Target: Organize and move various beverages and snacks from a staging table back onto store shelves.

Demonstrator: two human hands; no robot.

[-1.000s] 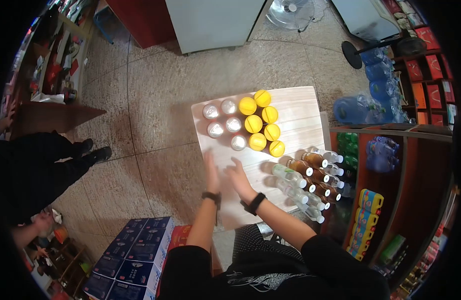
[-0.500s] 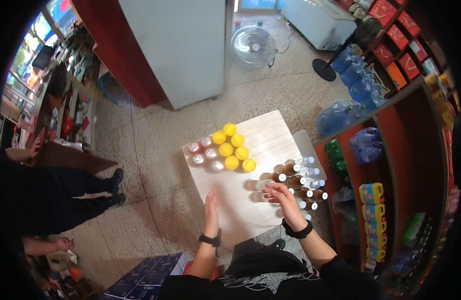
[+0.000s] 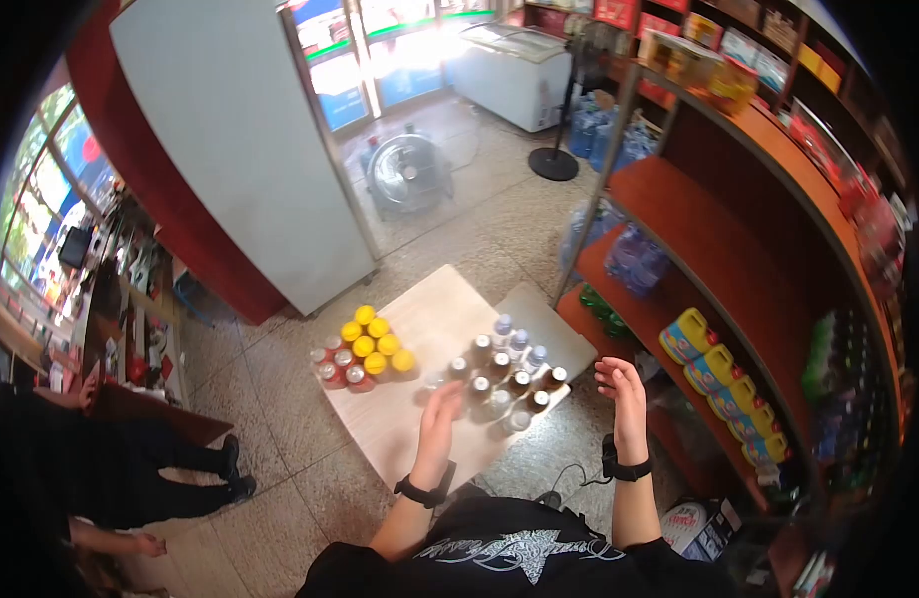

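My left hand is over the pale wooden table, at the left side of a group of bottles; its fingers are stretched out and I see nothing in it. My right hand hangs past the table's right side, open with its fingers slightly bent, holding nothing. Between the hands stand several brown bottles with white caps, along with clear bottles and some with pale bluish caps. At the table's left corner, several yellow-topped containers stand beside silver-topped red cans.
A pale stool adjoins the table's right side. Wooden shelving holding yellow jugs rises at right. Beyond are a floor fan, a chest freezer and a tall grey-white panel. Another person stands at left.
My right hand has moved from above the bottles to beyond the table's right side. My left hand is now closer to the bottles' left side. The view has turned right and tilted up.
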